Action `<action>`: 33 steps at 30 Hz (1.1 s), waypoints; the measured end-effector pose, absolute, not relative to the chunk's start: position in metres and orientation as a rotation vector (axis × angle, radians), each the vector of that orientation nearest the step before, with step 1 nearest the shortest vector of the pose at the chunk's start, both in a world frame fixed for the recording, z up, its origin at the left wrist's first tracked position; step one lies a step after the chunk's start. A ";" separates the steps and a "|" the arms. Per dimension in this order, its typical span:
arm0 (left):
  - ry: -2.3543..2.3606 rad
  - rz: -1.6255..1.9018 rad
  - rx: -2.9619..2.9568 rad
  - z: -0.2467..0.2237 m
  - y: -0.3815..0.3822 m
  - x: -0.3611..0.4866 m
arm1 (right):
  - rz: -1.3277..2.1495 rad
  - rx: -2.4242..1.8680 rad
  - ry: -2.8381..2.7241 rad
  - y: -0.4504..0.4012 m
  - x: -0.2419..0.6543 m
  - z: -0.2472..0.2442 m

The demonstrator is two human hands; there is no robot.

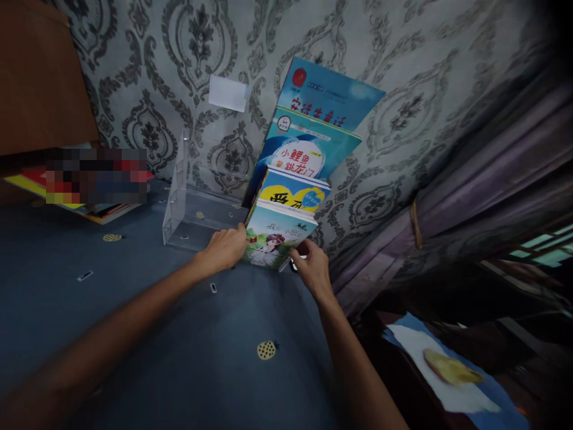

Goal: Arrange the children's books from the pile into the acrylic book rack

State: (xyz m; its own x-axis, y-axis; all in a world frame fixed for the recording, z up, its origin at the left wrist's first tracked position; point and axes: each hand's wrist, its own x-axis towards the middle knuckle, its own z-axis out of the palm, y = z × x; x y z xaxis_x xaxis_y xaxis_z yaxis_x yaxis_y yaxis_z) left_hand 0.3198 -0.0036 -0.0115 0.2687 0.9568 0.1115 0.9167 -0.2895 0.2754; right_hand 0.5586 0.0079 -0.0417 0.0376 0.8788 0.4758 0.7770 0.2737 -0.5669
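A front book [271,239] with a drawn figure on its pale green cover stands at the right end of a clear stepped book rack [174,188]. My left hand [226,248] is closed at its left edge, most fingertips hidden. At the opposite edge, my right hand [312,266] grips it low between thumb and fingers. Behind rise a yellow and blue book [293,194], a teal book [308,143] with a round white title patch, and, tallest, a blue book [331,92] with red lettering.
Stacked books and papers [102,212] lie at the left beside a brown wooden box-like piece [40,77]. A patterned wall [201,36] backs the rack. A tied curtain [385,251] hangs at the right, above a blue and white sheet [425,358]. A dark blue cloth [179,358] covers the table.
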 end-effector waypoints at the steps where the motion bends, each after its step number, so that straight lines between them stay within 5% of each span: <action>1: 1.762 0.390 2.369 -0.009 -0.003 0.317 | 0.179 -1.517 -1.748 0.008 0.559 -0.041; 14: 1.694 0.543 2.347 -0.009 0.005 0.310 | 0.443 -1.369 -1.388 0.005 0.564 -0.066; 33: 1.659 0.544 2.364 -0.013 0.009 0.307 | 0.381 -1.306 -1.287 0.004 0.555 -0.085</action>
